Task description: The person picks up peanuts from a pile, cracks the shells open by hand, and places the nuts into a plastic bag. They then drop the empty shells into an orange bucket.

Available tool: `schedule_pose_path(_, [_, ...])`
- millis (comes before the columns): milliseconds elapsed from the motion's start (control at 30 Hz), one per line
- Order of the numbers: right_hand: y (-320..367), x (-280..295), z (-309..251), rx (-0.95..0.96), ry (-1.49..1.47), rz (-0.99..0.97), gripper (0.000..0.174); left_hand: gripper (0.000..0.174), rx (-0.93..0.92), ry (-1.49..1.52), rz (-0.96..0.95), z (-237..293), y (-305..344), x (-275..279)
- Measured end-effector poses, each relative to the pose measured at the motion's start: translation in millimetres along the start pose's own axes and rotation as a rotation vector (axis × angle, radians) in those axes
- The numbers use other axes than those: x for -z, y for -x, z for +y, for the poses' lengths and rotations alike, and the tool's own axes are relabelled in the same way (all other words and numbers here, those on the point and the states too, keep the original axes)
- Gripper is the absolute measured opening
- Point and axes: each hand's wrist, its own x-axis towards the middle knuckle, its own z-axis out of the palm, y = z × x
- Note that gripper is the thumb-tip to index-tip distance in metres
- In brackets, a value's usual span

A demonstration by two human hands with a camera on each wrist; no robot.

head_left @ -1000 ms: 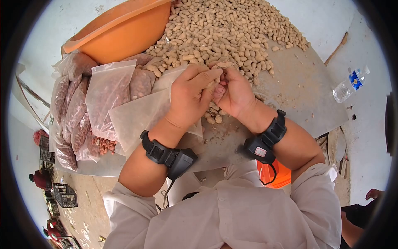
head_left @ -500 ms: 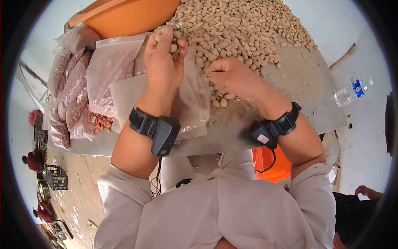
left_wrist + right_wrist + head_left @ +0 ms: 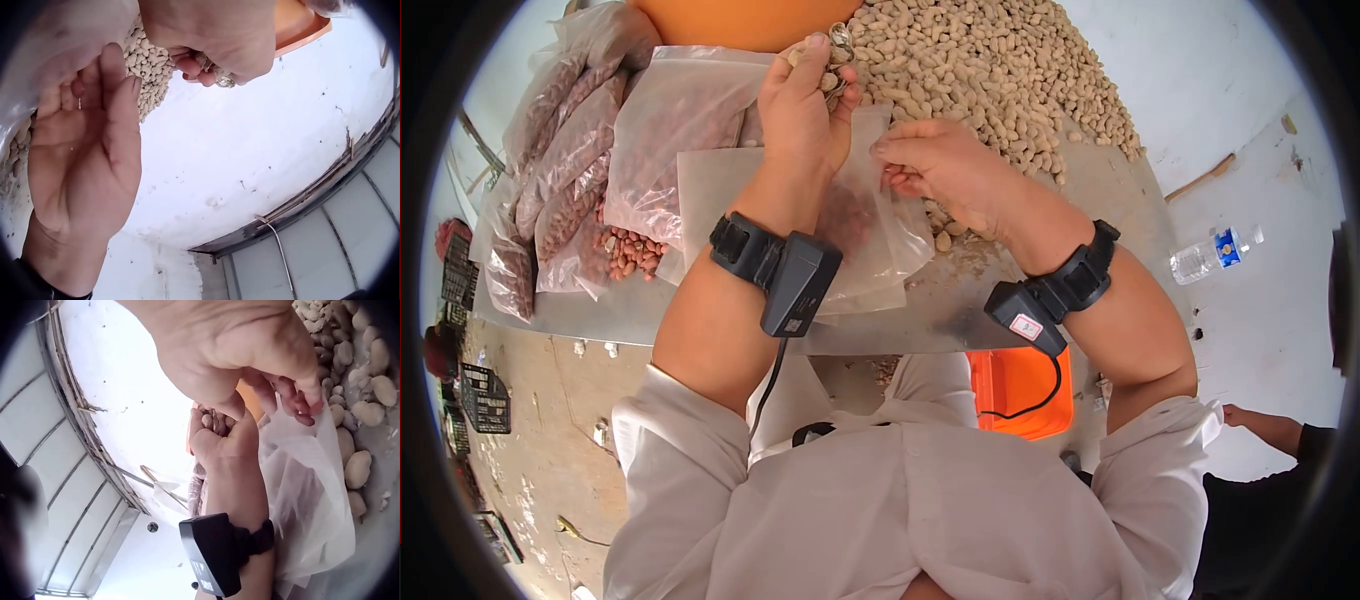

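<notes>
My left hand (image 3: 805, 125) is raised at the upper left of the table with its fingers curled round several peanuts (image 3: 215, 422) and pieces of shell (image 3: 840, 42). The right hand (image 3: 960, 175) reaches over a clear plastic bag (image 3: 908, 240), its fingertips close above the bag's edge. In the left wrist view its palm faces the camera, the fingers fairly straight, with a small reddish kernel (image 3: 78, 87) at them. Reddish kernels (image 3: 840, 225) show through the bag, which lies partly beneath my left forearm.
Unshelled peanuts (image 3: 990, 80) form a large heap at the back. Filled bags of kernels (image 3: 585, 150) and loose kernels (image 3: 630, 252) lie on the left. An orange basin (image 3: 740, 20) stands behind, an orange bin (image 3: 1030, 390) below the table edge, and a water bottle (image 3: 1200, 260) at right.
From working together over the peanuts, my hands have parted. The left moved away to the left with peanuts and shells; the right has shifted left from the loose peanuts to the clear bag.
</notes>
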Motion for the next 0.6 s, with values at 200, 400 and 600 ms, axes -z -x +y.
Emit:
schedule_pose_path(200, [11, -13, -3, 0.024, -0.111, -0.017, 0.026, 0.011, 0.012, -0.012, 0.036, -4, 1, 1])
schedule_pose_path(400, [10, -11, -8, 0.116, -0.147, -0.046, 0.033, 0.012, 0.062, 0.148, -0.060, -1, -10, 10])
schedule_pose_path(600, [22, 49, -16, 0.167, 0.491, 0.050, 0.040, 0.012, 0.211, 0.275, -0.199, -2, -13, 13])
